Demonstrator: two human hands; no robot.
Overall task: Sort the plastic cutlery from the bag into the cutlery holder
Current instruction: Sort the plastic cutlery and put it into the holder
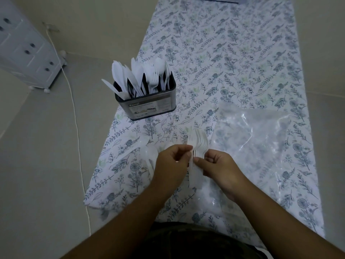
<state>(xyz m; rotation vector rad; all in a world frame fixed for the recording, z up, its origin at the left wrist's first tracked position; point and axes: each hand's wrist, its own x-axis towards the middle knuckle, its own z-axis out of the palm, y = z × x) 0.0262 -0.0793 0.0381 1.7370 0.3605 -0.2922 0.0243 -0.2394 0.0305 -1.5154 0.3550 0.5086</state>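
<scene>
Centrally, a stack of white plastic forks (198, 146) is held between both hands just above the cloth (242, 53), tines pointing away from the person. The left hand (172, 163) pinches the stack at the neck with curled fingers and thumb; the right hand (217, 165) grips it from the other side, thumb pressed against the handles. To do this step well, the forks should probably be squared up so that tines and handles nest before the stack is lifted; a firm pinch low on the handles would keep the smooth pieces from fanning or slipping out. One hand could then carry the stack while the other stays free.

Just left of the hands, a few loose clear or white pieces (147, 156) lie on the cloth; their kind cannot be told for certain.

The bag (261, 139), clear and flattened, lies to the right of the hands; its remaining contents cannot be made out.

The holder (147, 107), a dark divided caddy with a printed label, stands upright near the cloth's left edge, well apart from the hands. Knives fill its left compartments, one leaning out over the rim; forks and a spoon stand towards the right. Judging by this, sorting is well advanced, and the stack belongs with the forks at right.
</scene>
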